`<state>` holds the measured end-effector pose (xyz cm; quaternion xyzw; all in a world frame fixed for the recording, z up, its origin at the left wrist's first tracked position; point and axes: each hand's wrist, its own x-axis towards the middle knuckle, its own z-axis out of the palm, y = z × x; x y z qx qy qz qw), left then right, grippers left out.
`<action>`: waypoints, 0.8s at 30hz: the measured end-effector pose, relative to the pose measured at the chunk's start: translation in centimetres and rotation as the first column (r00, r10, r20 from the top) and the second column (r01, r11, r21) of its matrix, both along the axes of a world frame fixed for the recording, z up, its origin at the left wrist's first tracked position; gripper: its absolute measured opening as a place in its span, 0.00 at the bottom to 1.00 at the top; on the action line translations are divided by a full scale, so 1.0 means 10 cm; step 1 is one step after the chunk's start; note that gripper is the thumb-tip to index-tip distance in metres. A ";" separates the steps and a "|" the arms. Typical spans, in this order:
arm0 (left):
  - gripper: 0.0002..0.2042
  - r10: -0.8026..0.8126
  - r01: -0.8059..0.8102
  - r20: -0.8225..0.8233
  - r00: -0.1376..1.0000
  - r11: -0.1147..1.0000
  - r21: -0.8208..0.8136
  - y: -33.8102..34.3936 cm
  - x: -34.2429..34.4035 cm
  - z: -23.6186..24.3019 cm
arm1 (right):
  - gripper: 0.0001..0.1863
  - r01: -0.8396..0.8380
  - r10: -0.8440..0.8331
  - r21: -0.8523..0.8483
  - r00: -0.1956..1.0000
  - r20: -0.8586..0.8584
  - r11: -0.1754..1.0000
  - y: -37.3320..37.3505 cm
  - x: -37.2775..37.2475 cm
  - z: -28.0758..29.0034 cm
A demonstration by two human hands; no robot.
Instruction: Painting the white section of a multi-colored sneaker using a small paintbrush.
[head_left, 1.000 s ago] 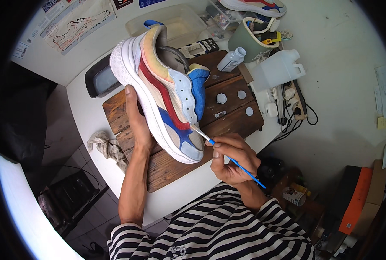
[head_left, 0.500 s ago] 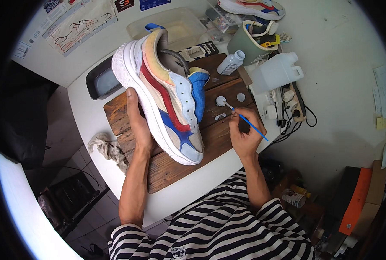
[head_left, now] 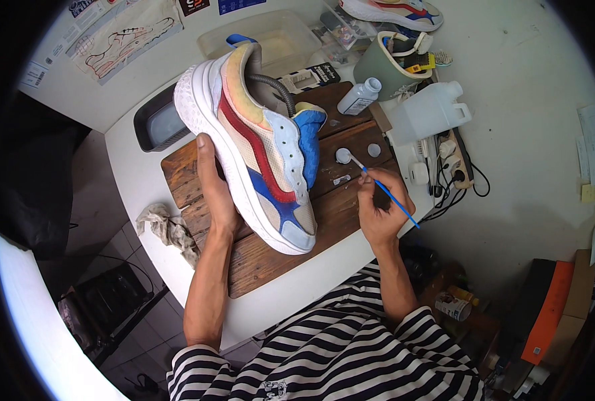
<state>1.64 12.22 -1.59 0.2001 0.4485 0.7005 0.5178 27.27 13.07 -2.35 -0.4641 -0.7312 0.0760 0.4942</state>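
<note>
My left hand (head_left: 218, 197) grips a multicoloured sneaker (head_left: 264, 157) by its thick white sole, thumb along the side and the other fingers hidden beneath. The shoe is tilted over the wooden board (head_left: 244, 271), with a coiled metal shoe tree (head_left: 277, 87) inside and no lace in its eyelets. My right hand (head_left: 384, 207) pinches a slim blue paintbrush (head_left: 394, 198). The brush's pale tip reaches the edge of a small round cap (head_left: 343, 156) holding whitish paint. Beside it lie another small disc (head_left: 373, 150) and a little pale piece (head_left: 341, 180).
A bottle (head_left: 359, 97) stands at the board's far edge, near a white jug (head_left: 427, 117) and a green bucket (head_left: 383, 67) of brushes. A grey rag (head_left: 167, 230) lies left, a dark tray (head_left: 160, 120) behind it. A power strip (head_left: 462, 160) with cables sits right; another sneaker (head_left: 397, 12) is at the back.
The brush has shifted very slightly, its handle end swinging a little right and nearer to me. The sneaker stays in my left hand; the whole view has moved slightly.
</note>
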 end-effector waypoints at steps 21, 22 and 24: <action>0.33 -0.029 0.028 0.037 0.999 1.000 0.013 -0.01 -0.01 0.00 | 0.08 -0.388 0.391 0.058 0.919 -0.051 0.920 -0.51 -0.33 0.43; 0.33 -0.029 0.028 0.037 0.999 1.000 0.013 0.00 -0.01 0.00 | 0.08 -0.388 0.391 0.058 0.919 -0.051 0.920 -0.51 -0.33 0.43; 0.33 0.001 -0.001 0.027 1.000 1.000 0.016 0.01 0.00 -0.01 | 0.09 -0.383 0.388 0.079 0.920 -0.056 0.920 -0.51 -0.33 0.43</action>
